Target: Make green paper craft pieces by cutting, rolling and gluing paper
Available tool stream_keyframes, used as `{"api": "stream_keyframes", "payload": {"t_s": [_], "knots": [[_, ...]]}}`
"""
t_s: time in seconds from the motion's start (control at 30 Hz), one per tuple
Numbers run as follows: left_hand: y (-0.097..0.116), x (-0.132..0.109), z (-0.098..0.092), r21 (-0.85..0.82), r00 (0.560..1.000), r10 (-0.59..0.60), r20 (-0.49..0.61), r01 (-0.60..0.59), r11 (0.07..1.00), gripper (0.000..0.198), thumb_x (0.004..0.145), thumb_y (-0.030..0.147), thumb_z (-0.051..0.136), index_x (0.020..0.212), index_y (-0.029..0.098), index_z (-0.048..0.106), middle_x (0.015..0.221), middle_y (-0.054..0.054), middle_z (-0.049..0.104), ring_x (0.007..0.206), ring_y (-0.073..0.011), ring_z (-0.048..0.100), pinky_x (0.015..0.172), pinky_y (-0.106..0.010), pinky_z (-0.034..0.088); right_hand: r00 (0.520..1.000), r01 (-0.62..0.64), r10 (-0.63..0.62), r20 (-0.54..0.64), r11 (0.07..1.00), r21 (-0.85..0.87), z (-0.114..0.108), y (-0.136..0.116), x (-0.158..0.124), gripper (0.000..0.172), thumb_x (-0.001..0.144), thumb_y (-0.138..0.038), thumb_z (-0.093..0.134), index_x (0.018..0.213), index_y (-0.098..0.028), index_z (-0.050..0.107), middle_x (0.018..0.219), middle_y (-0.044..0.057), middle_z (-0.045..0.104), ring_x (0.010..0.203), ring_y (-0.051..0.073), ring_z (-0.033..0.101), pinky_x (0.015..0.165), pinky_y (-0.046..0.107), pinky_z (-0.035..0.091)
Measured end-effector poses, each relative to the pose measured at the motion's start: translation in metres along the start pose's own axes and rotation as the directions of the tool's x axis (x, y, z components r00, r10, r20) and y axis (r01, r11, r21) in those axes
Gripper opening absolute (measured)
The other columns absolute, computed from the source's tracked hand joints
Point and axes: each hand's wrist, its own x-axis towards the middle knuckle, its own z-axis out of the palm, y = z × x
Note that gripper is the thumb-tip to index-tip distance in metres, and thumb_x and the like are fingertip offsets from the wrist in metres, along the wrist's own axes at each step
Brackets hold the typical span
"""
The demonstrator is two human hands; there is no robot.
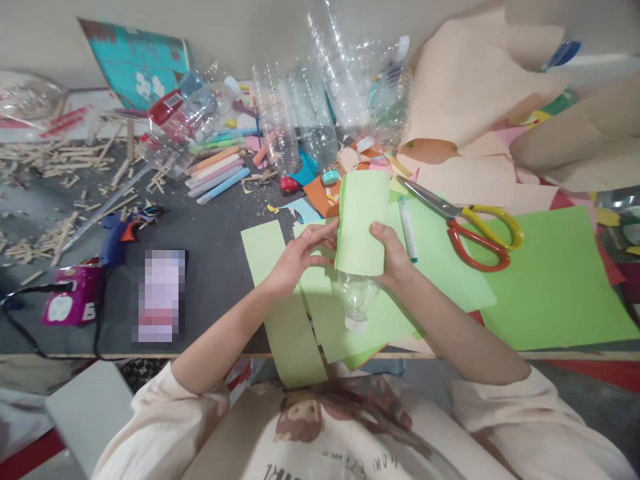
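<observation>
My bottle (357,293) sits between my left hand (295,257) and right hand (395,257), a paper (361,220) around it, neck near me. Sheets (550,280) lie under it on the table (215,227). Scissors (470,230) lie to its right, a phone (160,293) to its left, other bottles (310,120) far behind.

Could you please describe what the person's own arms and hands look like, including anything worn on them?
The left hand and right hand are bare: no gloves, rings or watch visible. The forearms are uncovered. The loose cream left sleeve and right sleeve are pushed up near the elbows, part of a cream top with a brown cartoon print.
</observation>
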Motion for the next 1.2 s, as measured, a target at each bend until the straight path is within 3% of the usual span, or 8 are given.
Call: {"api": "stream_keyframes", "payload": {"t_s": [0.2, 0.37, 0.67, 0.93, 1.03, 1.13, 1.2], "knots": [[0.003, -0.003, 0.001, 0.144, 0.995, 0.095, -0.035, -0.089, 0.986, 0.053, 0.084, 0.067, 0.047, 0.105, 0.027, 0.074, 0.116, -0.009, 0.055, 0.097, -0.0196, 0.058, 0.074, -0.030, 0.059, 1.000, 0.011, -0.011, -0.005, 1.000, 0.008, -0.003, -0.005, 0.002, 0.047, 0.063, -0.059, 0.069, 0.090, -0.021, 0.070, 0.087, 0.007, 0.075, 0.089, 0.029, 0.070, 0.072, 0.043, 0.060], [0.001, -0.006, 0.008, 0.047, 0.980, 0.167, -0.109, -0.163, 0.985, 0.058, 0.086, 0.065, 0.045, 0.125, 0.024, 0.058, 0.117, -0.009, 0.065, 0.105, -0.0221, 0.061, 0.085, -0.035, 0.056, 1.000, -0.004, 0.005, -0.013, 1.000, 0.027, -0.003, -0.006, 0.003, 0.049, 0.065, -0.059, 0.067, 0.098, -0.022, 0.069, 0.091, 0.007, 0.075, 0.092, 0.030, 0.070, 0.071, 0.044, 0.060], [-0.009, -0.013, 0.013, 0.082, 0.968, 0.247, -0.039, -0.243, 0.967, 0.073, 0.087, 0.072, 0.034, 0.143, 0.026, 0.034, 0.122, -0.010, 0.068, 0.111, -0.0257, 0.063, 0.097, -0.045, 0.047, 0.997, 0.033, -0.034, -0.062, 0.999, -0.015, -0.001, -0.008, 0.003, 0.053, 0.064, -0.063, 0.066, 0.099, -0.023, 0.068, 0.088, 0.007, 0.076, 0.095, 0.031, 0.070, 0.071, 0.042, 0.060], [-0.009, -0.017, 0.015, 0.230, 0.923, 0.382, 0.055, -0.384, 0.894, 0.072, 0.089, 0.070, 0.032, 0.147, 0.027, 0.029, 0.124, -0.011, 0.066, 0.116, -0.0261, 0.061, 0.100, -0.046, 0.046, 0.990, 0.092, -0.092, -0.107, 0.996, -0.005, -0.004, -0.007, 0.003, 0.049, 0.067, -0.059, 0.065, 0.098, -0.022, 0.066, 0.088, 0.007, 0.075, 0.100, 0.031, 0.069, 0.073, 0.042, 0.061], [-0.008, -0.019, 0.013, 0.291, 0.901, 0.430, 0.061, -0.428, 0.856, 0.071, 0.090, 0.069, 0.032, 0.147, 0.026, 0.031, 0.110, -0.009, 0.072, 0.104, -0.0244, 0.066, 0.096, -0.046, 0.048, 0.987, 0.109, -0.108, -0.117, 0.994, 0.006, -0.006, -0.009, 0.004, 0.048, 0.067, -0.060, 0.064, 0.095, -0.021, 0.066, 0.086, 0.007, 0.075, 0.097, 0.030, 0.070, 0.074, 0.041, 0.061], [-0.006, -0.020, 0.011, 0.362, 0.880, 0.473, -0.033, -0.431, 0.827, 0.065, 0.093, 0.066, 0.025, 0.138, 0.024, 0.046, 0.091, -0.006, 0.073, 0.086, -0.0210, 0.069, 0.084, -0.040, 0.053, 0.987, 0.122, -0.120, -0.103, 0.992, 0.013, -0.007, -0.011, 0.003, 0.050, 0.068, -0.062, 0.063, 0.096, -0.022, 0.066, 0.086, 0.006, 0.075, 0.093, 0.028, 0.071, 0.075, 0.040, 0.061], [-0.005, -0.018, 0.010, 0.430, 0.876, 0.475, -0.081, -0.400, 0.810, 0.062, 0.095, 0.062, 0.020, 0.126, 0.024, 0.058, 0.098, -0.008, 0.071, 0.089, -0.0207, 0.067, 0.076, -0.036, 0.054, 0.989, 0.112, -0.110, -0.095, 0.994, 0.012, -0.006, -0.012, 0.002, 0.050, 0.067, -0.063, 0.063, 0.096, -0.023, 0.066, 0.087, 0.007, 0.075, 0.093, 0.029, 0.071, 0.075, 0.041, 0.061]]}}
